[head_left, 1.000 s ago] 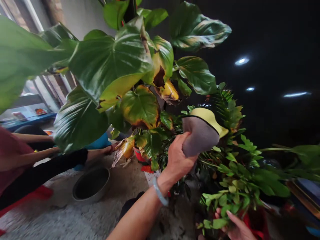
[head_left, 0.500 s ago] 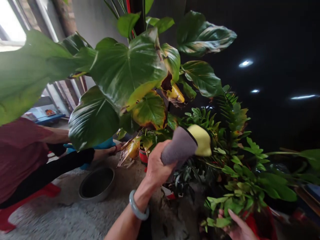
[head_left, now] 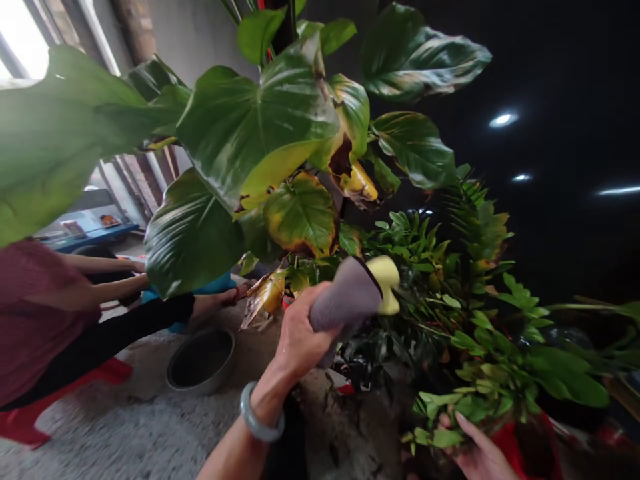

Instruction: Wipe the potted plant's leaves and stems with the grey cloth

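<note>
My left hand, with a pale bangle on its wrist, is closed around a grey and yellow cloth. It holds the cloth up against the small-leaved green plant, just below the big heart-shaped leaves. At the bottom right, my right hand lies under a low branch of small leaves. Its fingers are stretched out and touch the foliage, which partly hides the hand.
A metal bowl sits on the rough concrete floor to the left. Another person in a dark red top crouches at the far left, arms stretched toward the plants. Red pots stand under the foliage. The background on the right is dark.
My left hand has carried the cloth down and to the left, away from the fern-like fronds. My right hand has stayed under the low branch. The view has shifted slightly.
</note>
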Tool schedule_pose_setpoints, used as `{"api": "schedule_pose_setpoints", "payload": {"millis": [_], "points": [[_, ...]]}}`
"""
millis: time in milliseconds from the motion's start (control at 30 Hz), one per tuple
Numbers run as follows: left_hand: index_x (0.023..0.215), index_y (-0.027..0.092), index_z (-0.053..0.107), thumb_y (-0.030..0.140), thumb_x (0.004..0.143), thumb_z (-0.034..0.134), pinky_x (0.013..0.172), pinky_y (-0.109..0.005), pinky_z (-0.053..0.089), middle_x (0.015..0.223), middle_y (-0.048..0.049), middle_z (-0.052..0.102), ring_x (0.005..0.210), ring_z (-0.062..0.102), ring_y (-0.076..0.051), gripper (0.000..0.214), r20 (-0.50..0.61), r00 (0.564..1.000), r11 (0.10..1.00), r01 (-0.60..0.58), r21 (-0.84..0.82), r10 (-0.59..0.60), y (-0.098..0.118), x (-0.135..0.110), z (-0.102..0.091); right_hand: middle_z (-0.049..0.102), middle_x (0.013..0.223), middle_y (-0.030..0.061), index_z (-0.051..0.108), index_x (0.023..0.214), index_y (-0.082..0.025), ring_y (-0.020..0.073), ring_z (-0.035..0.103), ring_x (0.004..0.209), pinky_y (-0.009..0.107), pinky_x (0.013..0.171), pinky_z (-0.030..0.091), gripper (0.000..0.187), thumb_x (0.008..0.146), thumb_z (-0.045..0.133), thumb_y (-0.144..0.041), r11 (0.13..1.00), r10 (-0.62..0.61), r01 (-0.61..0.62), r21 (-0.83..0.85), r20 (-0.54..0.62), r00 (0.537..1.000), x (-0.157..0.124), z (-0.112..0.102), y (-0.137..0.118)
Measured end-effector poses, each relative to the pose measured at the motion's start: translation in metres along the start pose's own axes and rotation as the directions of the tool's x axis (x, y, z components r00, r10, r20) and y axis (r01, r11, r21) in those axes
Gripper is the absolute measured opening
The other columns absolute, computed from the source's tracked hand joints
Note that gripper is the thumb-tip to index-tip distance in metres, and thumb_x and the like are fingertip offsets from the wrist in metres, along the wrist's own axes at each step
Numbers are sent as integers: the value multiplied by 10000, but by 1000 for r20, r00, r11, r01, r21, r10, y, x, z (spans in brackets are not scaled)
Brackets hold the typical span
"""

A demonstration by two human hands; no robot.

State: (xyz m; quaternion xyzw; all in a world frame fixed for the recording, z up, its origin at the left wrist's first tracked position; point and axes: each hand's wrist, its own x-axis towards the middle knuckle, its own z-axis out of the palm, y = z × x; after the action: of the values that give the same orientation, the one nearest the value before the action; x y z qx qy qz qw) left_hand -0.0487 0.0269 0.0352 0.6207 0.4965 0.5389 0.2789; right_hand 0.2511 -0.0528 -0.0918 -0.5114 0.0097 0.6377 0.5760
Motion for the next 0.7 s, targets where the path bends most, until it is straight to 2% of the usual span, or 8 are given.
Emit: {"api": "schedule_pose_setpoints", "payload": {"millis": [100, 167, 233, 333, 500, 567, 633, 700], "points": [[1146, 175, 633, 214, 626, 634, 943, -373, 446, 1123, -62, 671, 1056, 594, -250, 521, -63, 998, 988, 40, 150, -30, -19, 12, 17, 701, 613, 46, 710, 627, -158, 182, 650, 563, 258, 537, 546, 440, 247, 930, -131, 1000, 22, -22, 5, 17, 1000, 0, 3, 3], [1131, 175, 655, 161, 605, 624, 928, -388, 453, 1113, -78, 686, 1049, 607, -274, 527, 143, 974, 950, 131, 284, -177, -37, -4, 30, 701, 612, 38, 709, 627, -167, 187, 647, 560, 278, 545, 547, 435, 256, 935, -175, 1000, 16, -16, -6, 37, 999, 2, 4, 5], [1088, 157, 691, 103, 548, 626, 905, -382, 460, 1080, -94, 709, 1020, 627, -301, 547, 402, 867, 926, 154, 345, -294, -50, -31, 35, 697, 607, 28, 705, 625, -176, 191, 644, 565, 305, 576, 551, 421, 278, 939, -222, 1000, -3, 5, -27, 59, 998, 4, 2, 7], [990, 180, 730, 124, 552, 618, 809, -338, 484, 943, -40, 738, 910, 659, -279, 456, 535, 777, 937, 209, 279, -333, -50, -64, 25, 700, 630, 25, 703, 640, -181, 209, 653, 609, 348, 641, 553, 376, 361, 931, -286, 998, 0, 8, -69, 119, 993, 8, -5, 8], [1047, 200, 686, 223, 564, 640, 885, -343, 476, 1010, -14, 710, 951, 631, -243, 485, 140, 977, 986, 161, 34, -164, -17, -38, 2, 717, 685, 26, 720, 696, -189, 195, 661, 631, 324, 630, 550, 362, 393, 916, -221, 998, -43, 48, -42, 122, 992, 18, -15, 10], [1088, 185, 661, 257, 573, 657, 918, -363, 467, 1058, -35, 692, 992, 616, -249, 521, -30, 994, 995, 102, 17, -101, -13, -16, 9, 727, 717, 53, 729, 719, -180, 199, 667, 643, 303, 591, 542, 364, 406, 912, -213, 996, -69, 74, -40, 127, 989, 20, -14, 11], [1138, 176, 638, 246, 589, 663, 943, -370, 453, 1107, -56, 677, 1036, 602, -252, 554, -53, 992, 991, 118, 56, -115, -17, -7, 26, 735, 744, 63, 733, 728, -186, 211, 678, 671, 288, 564, 533, 359, 418, 910, -222, 996, -77, 83, -38, 137, 988, 18, -12, 12], [1122, 181, 655, 183, 574, 662, 936, -370, 455, 1106, -60, 685, 1037, 606, -261, 548, 103, 974, 973, 186, 134, -200, -27, -14, 45, 738, 738, 57, 732, 708, -195, 217, 684, 674, 283, 557, 531, 389, 369, 921, -216, 998, -53, 57, -32, 111, 992, 14, -8, 10]]}}
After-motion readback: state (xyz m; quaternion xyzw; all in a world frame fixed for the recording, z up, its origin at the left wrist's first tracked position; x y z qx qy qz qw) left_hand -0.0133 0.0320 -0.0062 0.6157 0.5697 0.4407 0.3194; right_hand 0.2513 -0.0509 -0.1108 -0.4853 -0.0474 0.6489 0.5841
